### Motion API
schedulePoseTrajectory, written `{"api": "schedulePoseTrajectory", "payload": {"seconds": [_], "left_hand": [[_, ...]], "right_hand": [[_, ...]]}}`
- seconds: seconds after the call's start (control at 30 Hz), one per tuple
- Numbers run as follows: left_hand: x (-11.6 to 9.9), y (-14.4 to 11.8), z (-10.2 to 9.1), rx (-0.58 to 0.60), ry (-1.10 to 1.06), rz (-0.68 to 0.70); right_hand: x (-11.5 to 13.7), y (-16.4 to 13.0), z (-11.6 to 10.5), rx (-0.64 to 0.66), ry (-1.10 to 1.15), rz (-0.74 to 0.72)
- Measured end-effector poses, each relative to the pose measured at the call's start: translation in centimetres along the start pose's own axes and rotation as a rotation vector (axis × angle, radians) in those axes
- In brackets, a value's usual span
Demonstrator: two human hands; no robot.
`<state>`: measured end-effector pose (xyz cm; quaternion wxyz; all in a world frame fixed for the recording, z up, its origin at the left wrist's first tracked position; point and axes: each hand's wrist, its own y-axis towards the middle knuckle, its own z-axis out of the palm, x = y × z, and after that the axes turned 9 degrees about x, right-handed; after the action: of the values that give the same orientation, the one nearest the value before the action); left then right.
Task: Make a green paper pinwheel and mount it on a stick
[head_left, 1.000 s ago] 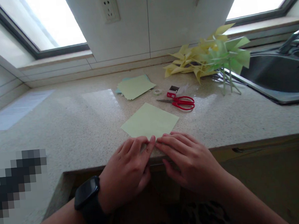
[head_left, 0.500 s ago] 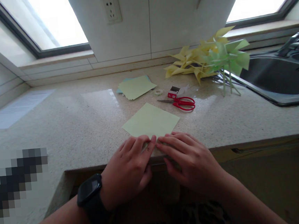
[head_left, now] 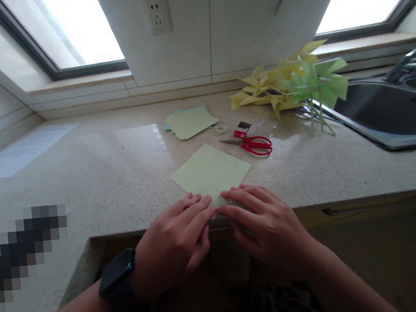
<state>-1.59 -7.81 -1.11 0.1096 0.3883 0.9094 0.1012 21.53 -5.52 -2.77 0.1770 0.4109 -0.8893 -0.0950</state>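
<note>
A pale green square sheet of paper (head_left: 211, 170) lies flat on the counter, turned so one corner points at me. My left hand (head_left: 178, 236) rests with fingers stretched out on the near left edge of the sheet. On the near right edge lie the extended fingers of my right hand (head_left: 260, 219). Both index fingertips come close together at the near corner, by the counter's front edge. Beyond the sheet are red-handled scissors (head_left: 256, 145), a small red and black box (head_left: 242, 129) and a roll of clear tape (head_left: 221, 129).
A stack of coloured paper (head_left: 192, 122) sits farther back. Yellow paper pinwheels (head_left: 263, 85) and a green pinwheel (head_left: 320, 80) lie at the back right, beside the sink (head_left: 382, 111). A printed sheet (head_left: 21, 150) is at the far left, above a pixelated patch.
My left hand has shifted slightly down and left, its fingers straightening and uncovering more of the near corner. My right hand has barely moved. The paper stays in place.
</note>
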Motion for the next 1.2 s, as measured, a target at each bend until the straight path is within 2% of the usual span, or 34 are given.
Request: {"api": "schedulePoseTrajectory", "payload": {"seconds": [0.33, 0.73, 0.93, 1.2], "left_hand": [[0.03, 0.4, 0.06, 0.033, 0.138, 0.068], [0.0, 0.4, 0.22, 0.14, 0.138, -0.047], [-0.12, 0.52, 0.19, 0.15, 0.153, -0.087], [-0.01, 0.45, 0.36, 0.103, 0.158, -0.04]], "right_hand": [[0.0, 0.11, 0.3, -0.04, -0.017, -0.018], [0.36, 0.38, 0.49, -0.011, -0.076, 0.009], [0.48, 0.56, 0.76, -0.016, -0.102, 0.048], [0.56, 0.23, 0.63, -0.001, -0.1, 0.058]]}}
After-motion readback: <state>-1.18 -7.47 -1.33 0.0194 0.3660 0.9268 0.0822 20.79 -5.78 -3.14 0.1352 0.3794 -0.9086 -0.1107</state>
